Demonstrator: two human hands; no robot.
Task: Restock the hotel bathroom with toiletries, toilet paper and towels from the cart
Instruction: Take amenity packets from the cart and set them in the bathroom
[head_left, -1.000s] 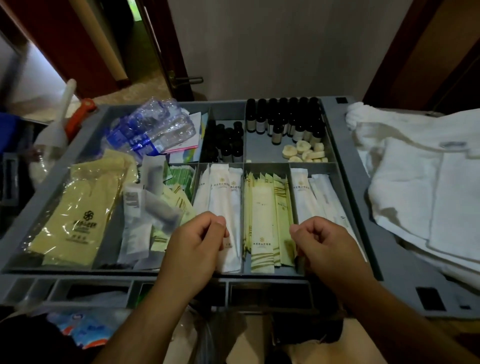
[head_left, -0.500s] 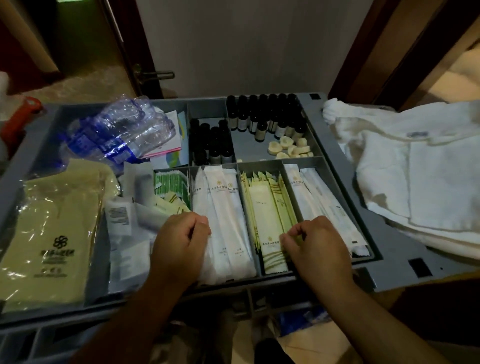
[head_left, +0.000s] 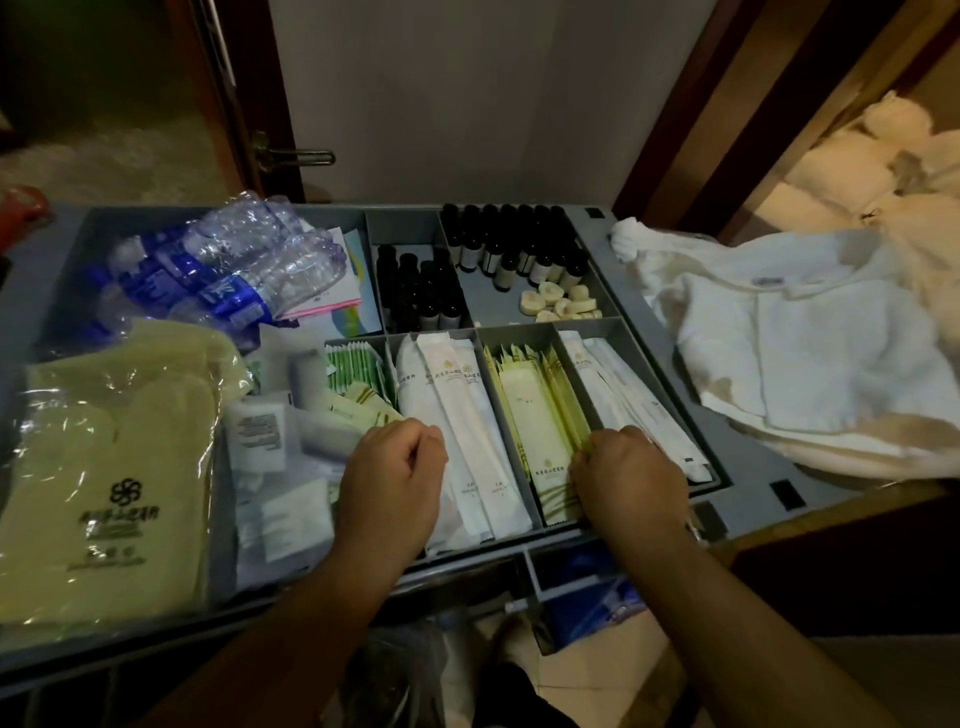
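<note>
The grey cart tray (head_left: 727, 457) holds toiletries in compartments. My left hand (head_left: 395, 478) lies with curled fingers on the left edge of the long white sachets (head_left: 457, 415) and appears to grip one. My right hand (head_left: 623, 467) pinches the near end of the yellow-green sachets (head_left: 530, 410) in the compartment beside them. Slim white packets (head_left: 623, 405) fill the rightmost compartment. Small dark bottles (head_left: 519, 244) and round soaps (head_left: 561, 304) sit in the back compartments. White towels (head_left: 805, 353) lie heaped on the cart's right side.
Wrapped water bottles (head_left: 223, 270) and a yellow slipper pack (head_left: 114, 467) take up the tray's left part, with loose white packets (head_left: 260, 436) and green sachets (head_left: 353, 364) between. A door with a handle (head_left: 291, 156) stands behind the cart. More linen (head_left: 857, 171) is piled at far right.
The view has shifted right and closer. Both hands have slid forward from the tray's front edge into the sachet compartments, the right one reaching the yellow-green sachets.
</note>
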